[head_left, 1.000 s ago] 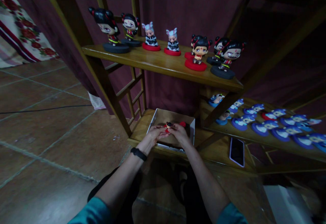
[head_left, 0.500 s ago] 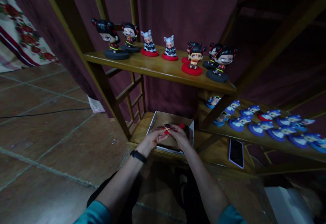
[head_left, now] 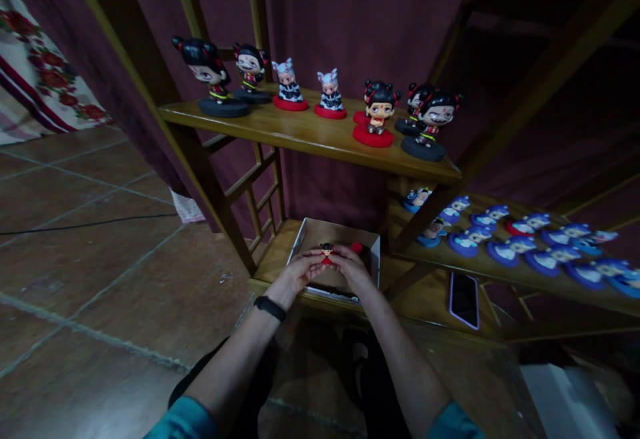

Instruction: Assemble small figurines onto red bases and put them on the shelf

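Observation:
Between my two hands is a small figurine [head_left: 327, 252] with black hair and a red body or base, held upright over a shallow cardboard box [head_left: 330, 228]. The fingers of my left hand [head_left: 303, 270] close on its left side. My right hand [head_left: 351, 266] grips it from the right. Inside the box, behind my right hand, lies a round red piece [head_left: 357, 248]; I cannot make out what it is. My hands and forearms hide part of the box's inside and front wall.
An upper wooden shelf [head_left: 280, 129] carries several figurines, among them a black-haired one on a red base [head_left: 376, 116]. Several blue-and-white figurines [head_left: 513, 249] stand on a lower shelf at right. A phone [head_left: 464, 300] lies right of the box. A slanting wooden post [head_left: 200, 179] rises at left.
The figurine has turned slightly and faces me a little more squarely. Both hands keep hold of it in nearly the same place. The view has shifted slightly.

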`<state>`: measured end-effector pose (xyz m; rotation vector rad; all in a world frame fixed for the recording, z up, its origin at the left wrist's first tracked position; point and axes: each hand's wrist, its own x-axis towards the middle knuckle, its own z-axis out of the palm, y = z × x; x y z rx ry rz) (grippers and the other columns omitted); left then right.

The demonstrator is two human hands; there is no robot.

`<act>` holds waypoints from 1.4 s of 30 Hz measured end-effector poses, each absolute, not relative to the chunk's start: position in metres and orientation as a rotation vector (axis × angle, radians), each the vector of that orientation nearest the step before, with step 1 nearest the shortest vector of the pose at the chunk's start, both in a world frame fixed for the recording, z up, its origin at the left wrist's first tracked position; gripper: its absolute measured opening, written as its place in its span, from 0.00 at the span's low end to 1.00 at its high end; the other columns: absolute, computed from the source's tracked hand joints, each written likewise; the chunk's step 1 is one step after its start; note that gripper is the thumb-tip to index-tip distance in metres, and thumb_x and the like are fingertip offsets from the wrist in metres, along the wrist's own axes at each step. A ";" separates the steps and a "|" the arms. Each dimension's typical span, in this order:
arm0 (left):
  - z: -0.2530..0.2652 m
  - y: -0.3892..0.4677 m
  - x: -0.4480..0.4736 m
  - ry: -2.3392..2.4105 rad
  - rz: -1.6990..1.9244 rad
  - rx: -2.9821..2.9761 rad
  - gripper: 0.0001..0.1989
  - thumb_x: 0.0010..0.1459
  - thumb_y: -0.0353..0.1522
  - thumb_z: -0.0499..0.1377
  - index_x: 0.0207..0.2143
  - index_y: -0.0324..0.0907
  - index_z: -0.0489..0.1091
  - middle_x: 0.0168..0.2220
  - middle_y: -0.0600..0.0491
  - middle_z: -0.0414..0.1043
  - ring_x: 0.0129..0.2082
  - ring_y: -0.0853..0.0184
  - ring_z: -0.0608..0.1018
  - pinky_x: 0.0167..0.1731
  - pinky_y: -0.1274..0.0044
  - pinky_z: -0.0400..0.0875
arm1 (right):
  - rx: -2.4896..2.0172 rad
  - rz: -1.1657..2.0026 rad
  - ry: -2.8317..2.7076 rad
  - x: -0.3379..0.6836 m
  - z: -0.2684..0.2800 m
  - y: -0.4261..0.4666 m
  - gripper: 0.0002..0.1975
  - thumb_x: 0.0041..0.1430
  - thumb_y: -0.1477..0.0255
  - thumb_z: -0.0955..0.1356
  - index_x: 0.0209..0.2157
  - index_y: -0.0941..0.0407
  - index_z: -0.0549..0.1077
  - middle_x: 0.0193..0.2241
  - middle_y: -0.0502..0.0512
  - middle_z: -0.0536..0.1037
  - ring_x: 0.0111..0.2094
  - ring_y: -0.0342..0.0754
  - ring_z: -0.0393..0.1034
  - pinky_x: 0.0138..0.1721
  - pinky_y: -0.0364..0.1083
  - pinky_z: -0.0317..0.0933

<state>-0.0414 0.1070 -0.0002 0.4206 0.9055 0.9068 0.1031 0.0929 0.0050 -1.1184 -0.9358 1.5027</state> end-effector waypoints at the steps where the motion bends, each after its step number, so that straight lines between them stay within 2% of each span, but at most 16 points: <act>1: 0.000 0.106 -0.041 0.913 0.914 0.428 0.08 0.48 0.19 0.61 0.33 0.34 0.71 0.26 0.48 0.75 0.22 0.72 0.77 0.27 0.81 0.74 | -1.114 1.498 -0.936 0.103 0.004 0.094 0.14 0.38 0.67 0.71 0.31 0.55 0.73 0.31 0.50 0.76 0.30 0.43 0.69 0.29 0.41 0.60; 7: 0.001 0.103 -0.040 0.904 0.936 0.449 0.08 0.46 0.19 0.62 0.31 0.33 0.70 0.26 0.48 0.75 0.23 0.70 0.78 0.27 0.81 0.74 | -1.109 1.489 -0.935 0.101 0.002 0.094 0.14 0.37 0.67 0.72 0.31 0.56 0.74 0.31 0.52 0.77 0.30 0.44 0.69 0.30 0.42 0.62; 12: 0.003 0.104 -0.042 0.845 0.941 0.402 0.08 0.48 0.20 0.61 0.33 0.34 0.71 0.28 0.49 0.75 0.24 0.72 0.78 0.29 0.81 0.74 | -1.033 1.480 -0.833 0.098 0.006 0.091 0.15 0.38 0.67 0.72 0.32 0.56 0.74 0.32 0.52 0.77 0.30 0.45 0.70 0.31 0.44 0.63; 18: 0.014 0.096 -0.043 0.815 1.004 0.371 0.07 0.50 0.19 0.59 0.33 0.34 0.70 0.29 0.48 0.75 0.27 0.70 0.78 0.30 0.81 0.75 | -0.955 1.505 -0.713 0.095 0.013 0.080 0.18 0.36 0.72 0.73 0.34 0.57 0.75 0.32 0.53 0.78 0.31 0.45 0.70 0.35 0.45 0.63; 24: 0.031 0.075 -0.044 0.802 0.999 0.432 0.06 0.51 0.20 0.57 0.33 0.32 0.70 0.30 0.46 0.75 0.29 0.69 0.78 0.33 0.79 0.75 | -0.922 1.566 -0.691 0.099 0.020 0.055 0.16 0.40 0.69 0.73 0.35 0.57 0.75 0.34 0.54 0.78 0.32 0.44 0.71 0.35 0.44 0.63; 30: 0.041 0.049 -0.040 0.802 0.984 0.553 0.07 0.48 0.19 0.60 0.32 0.32 0.70 0.32 0.45 0.76 0.30 0.69 0.79 0.35 0.79 0.75 | -0.863 1.541 -0.749 0.104 0.030 0.025 0.17 0.40 0.69 0.73 0.37 0.55 0.75 0.39 0.55 0.77 0.37 0.46 0.71 0.37 0.45 0.64; 33: 0.042 0.032 -0.038 0.827 1.026 0.573 0.09 0.46 0.18 0.62 0.32 0.33 0.70 0.31 0.47 0.76 0.29 0.68 0.79 0.35 0.78 0.75 | -0.818 1.533 -0.757 0.103 0.030 0.011 0.18 0.40 0.70 0.73 0.38 0.55 0.75 0.38 0.54 0.78 0.36 0.46 0.72 0.37 0.44 0.64; 37: 0.037 0.012 -0.038 0.794 1.046 0.582 0.10 0.45 0.18 0.62 0.33 0.33 0.70 0.31 0.47 0.76 0.30 0.68 0.79 0.37 0.78 0.75 | -0.800 1.530 -0.698 0.101 0.024 -0.005 0.17 0.39 0.72 0.74 0.36 0.56 0.75 0.36 0.53 0.79 0.33 0.44 0.72 0.38 0.44 0.64; 42: 0.026 -0.002 -0.035 0.740 1.057 0.550 0.08 0.47 0.19 0.61 0.32 0.33 0.70 0.32 0.46 0.75 0.32 0.67 0.78 0.37 0.78 0.74 | -0.815 1.517 -0.633 0.104 0.013 -0.019 0.14 0.39 0.74 0.74 0.33 0.56 0.75 0.36 0.54 0.79 0.37 0.45 0.73 0.39 0.44 0.65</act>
